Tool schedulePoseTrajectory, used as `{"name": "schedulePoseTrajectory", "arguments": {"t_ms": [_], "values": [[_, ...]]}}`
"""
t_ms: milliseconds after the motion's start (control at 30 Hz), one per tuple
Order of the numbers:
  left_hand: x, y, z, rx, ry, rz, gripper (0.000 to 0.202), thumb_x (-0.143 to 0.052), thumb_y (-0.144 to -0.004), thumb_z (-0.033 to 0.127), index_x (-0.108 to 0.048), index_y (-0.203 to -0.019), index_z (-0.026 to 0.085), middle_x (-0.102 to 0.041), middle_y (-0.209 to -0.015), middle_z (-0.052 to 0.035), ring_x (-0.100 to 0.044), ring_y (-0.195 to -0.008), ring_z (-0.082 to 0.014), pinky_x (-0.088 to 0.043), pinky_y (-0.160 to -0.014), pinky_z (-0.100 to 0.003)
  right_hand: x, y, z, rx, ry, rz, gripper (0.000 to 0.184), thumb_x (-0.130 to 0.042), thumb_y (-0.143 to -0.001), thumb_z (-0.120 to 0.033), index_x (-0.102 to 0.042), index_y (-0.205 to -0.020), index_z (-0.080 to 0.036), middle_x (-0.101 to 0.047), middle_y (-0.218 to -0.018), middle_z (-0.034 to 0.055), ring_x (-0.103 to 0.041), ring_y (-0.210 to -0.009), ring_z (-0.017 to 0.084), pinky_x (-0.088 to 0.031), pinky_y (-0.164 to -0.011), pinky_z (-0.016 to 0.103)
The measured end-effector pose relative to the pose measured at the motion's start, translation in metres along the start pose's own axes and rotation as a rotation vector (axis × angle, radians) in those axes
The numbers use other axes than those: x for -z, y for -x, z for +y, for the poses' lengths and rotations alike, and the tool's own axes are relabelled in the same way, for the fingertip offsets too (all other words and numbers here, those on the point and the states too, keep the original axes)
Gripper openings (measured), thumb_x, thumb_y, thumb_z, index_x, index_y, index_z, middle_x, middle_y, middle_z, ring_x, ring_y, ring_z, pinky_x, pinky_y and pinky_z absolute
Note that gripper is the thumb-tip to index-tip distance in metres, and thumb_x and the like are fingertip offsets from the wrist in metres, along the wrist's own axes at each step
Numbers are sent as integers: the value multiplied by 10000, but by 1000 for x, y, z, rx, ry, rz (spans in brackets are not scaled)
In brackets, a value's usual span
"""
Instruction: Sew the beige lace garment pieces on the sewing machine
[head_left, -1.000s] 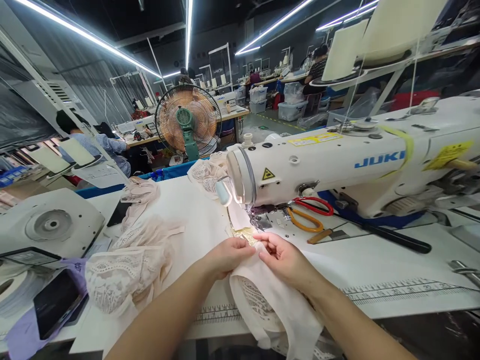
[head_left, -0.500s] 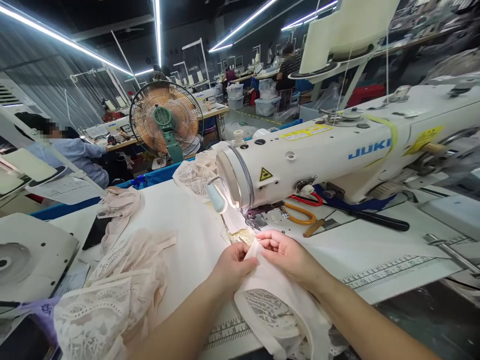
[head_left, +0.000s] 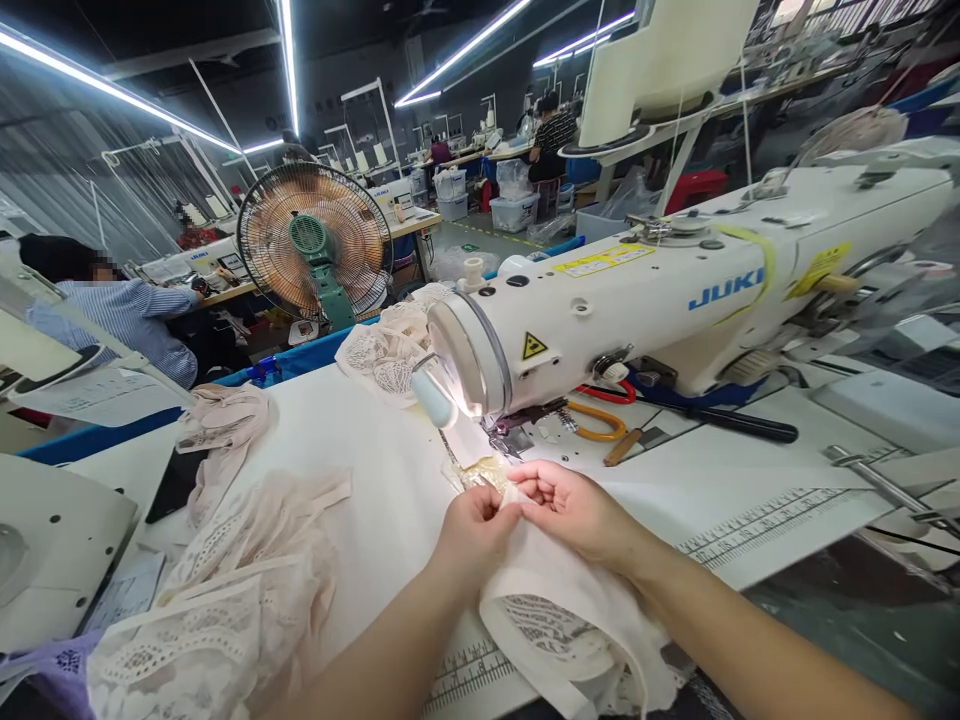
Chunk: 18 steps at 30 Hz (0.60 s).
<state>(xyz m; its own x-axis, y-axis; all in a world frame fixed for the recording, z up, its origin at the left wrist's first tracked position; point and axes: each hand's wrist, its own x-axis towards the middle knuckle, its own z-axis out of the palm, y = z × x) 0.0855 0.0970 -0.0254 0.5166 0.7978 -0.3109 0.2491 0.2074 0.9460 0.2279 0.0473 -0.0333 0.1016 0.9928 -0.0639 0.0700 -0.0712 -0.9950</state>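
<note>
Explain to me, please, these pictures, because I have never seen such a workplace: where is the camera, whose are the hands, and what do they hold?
The camera is worn on a person's head and looks forward and down, so the two bare hands are the wearer's own. The left hand and the right hand hold a pale cloth in a fingertip grip, close to the front of a white sewing machine. Lace shows through an opening in this cloth. On the white table, more lace cloth lies to the left; an orange handle and ruler marks are to the right. Behind stands a fan.
</note>
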Motion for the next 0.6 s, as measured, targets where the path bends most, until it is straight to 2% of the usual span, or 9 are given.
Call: {"name": "schedulePoseTrajectory", "arguments": {"t_ms": [133, 400, 600], "values": [[1, 0, 1, 16, 16, -18, 300, -622, -659, 399, -438, -598, 171, -355, -538, 53, -295, -512, -84, -220, -484, -214, 3, 0, 3, -19, -18, -16, 304, -597, -755, -313, -548, -1024, -181, -631, -840, 32, -600, -789, 172, -490, -729, 331], [2, -1, 2, 53, 33, -28, 230, -573, -649, 352, -450, -590, 167, -368, -521, 50, -309, -494, -82, -218, -479, -214, 5, -2, 9, -10, -75, -24, 275, -580, -759, -256, -552, -1025, -188, -598, -823, 8, -576, -759, 139, -474, -698, 285], [3, 0, 1, 33, 31, -30, 257, -559, -670, 372, -422, -582, 173, -346, -522, 50, -295, -494, -83, -207, -479, -217, 7, -2, 7, -32, -87, 3, 264, -584, -742, -245, -562, -997, -185, -617, -879, 32, -590, -835, 161, -472, -764, 309]]}}
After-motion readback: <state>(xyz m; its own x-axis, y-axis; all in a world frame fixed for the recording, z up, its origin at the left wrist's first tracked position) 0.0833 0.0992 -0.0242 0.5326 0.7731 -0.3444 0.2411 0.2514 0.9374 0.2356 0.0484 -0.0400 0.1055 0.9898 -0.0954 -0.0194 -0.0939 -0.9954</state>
